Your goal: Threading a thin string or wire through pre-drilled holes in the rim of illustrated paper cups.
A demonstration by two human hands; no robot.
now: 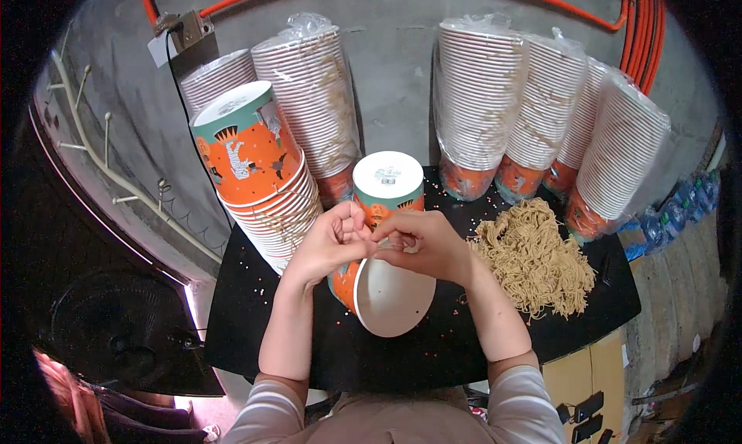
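Observation:
My left hand and my right hand meet in the middle above the table, thumbs and fingertips pinched close together. Whatever is between the fingers is too small to make out. Right below them an orange paper bucket lies tilted on its side, its white open mouth facing me. Just behind the hands another paper bucket, orange and green, stands upside down with its white base up. To the right of my right forearm lies a heap of tan cords.
A tall stack of upside-down buckets, with cords on it, leans at the left. Plastic-wrapped bucket stacks line the grey wall. Small bits dot the black table. A fan is low at left, a white hook rack above.

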